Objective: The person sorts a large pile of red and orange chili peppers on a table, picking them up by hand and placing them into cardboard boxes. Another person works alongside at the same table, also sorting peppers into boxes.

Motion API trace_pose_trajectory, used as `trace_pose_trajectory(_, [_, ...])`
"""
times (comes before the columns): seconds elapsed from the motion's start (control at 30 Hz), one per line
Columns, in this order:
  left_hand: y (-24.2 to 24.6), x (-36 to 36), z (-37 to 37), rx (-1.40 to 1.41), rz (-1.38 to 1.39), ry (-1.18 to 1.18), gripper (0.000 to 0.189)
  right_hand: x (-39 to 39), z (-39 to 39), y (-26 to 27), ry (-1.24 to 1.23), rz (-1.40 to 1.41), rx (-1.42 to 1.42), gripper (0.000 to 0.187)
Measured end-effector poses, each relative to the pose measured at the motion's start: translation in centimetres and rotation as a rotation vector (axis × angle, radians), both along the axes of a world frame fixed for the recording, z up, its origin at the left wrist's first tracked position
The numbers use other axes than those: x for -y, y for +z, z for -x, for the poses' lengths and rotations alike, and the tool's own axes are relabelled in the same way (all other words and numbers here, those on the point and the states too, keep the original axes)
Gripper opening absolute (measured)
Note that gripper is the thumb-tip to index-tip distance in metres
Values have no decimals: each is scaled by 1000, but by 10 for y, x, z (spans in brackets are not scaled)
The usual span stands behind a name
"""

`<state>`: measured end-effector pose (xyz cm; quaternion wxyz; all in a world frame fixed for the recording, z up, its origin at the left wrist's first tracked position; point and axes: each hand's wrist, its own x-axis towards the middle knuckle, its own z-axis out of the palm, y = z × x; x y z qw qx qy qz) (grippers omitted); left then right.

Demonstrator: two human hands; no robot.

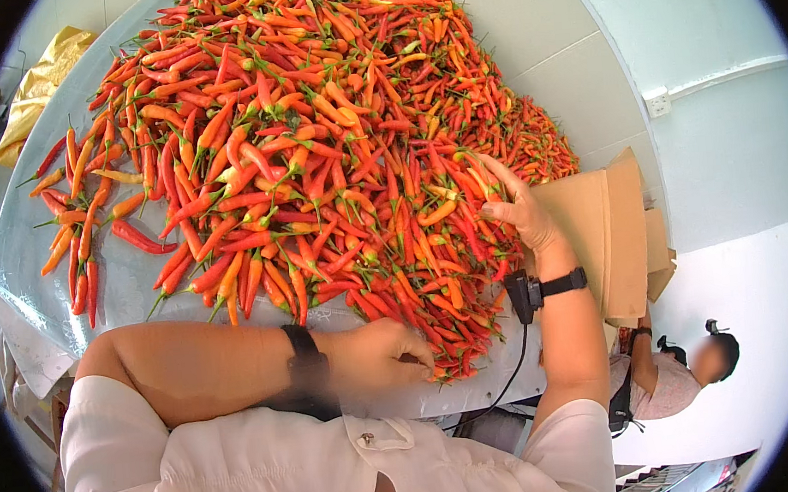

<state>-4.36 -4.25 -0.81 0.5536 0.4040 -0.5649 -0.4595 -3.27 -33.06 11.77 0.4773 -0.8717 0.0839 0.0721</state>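
Observation:
A large heap of red and orange chili peppers (331, 147) with green stems lies on a table under a clear plastic cover (126, 288). My left hand (392, 351) is curled at the heap's near edge, its fingertips by the peppers; whether it grips one is not visible. My right hand (523, 208) rests on the heap's right side, thumb and fingers apart, with peppers under and between them. Black straps are on both wrists, and the right one carries a small black device (524, 295) with a cable.
An open cardboard box (592, 244) stands right beside my right forearm. Beyond it at the lower right is another person (662, 384) with a black bag. A yellow sack (45, 93) lies at the upper left. A wall socket (657, 102) is at the right.

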Motion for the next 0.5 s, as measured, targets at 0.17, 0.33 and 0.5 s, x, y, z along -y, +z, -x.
trace_pose_trajectory(0.17, [-6,0,4,-38,-22,11,19,-53,22,8,98,136,65,88])
trace_pose_trajectory(0.33, [-5,0,2,68,13,13,18,-87,43,-7,186,347,108,82])
trace_pose_trajectory(0.5, [-1,-5,1,176,71,-16,19,-124,53,1,453,389,226,76])
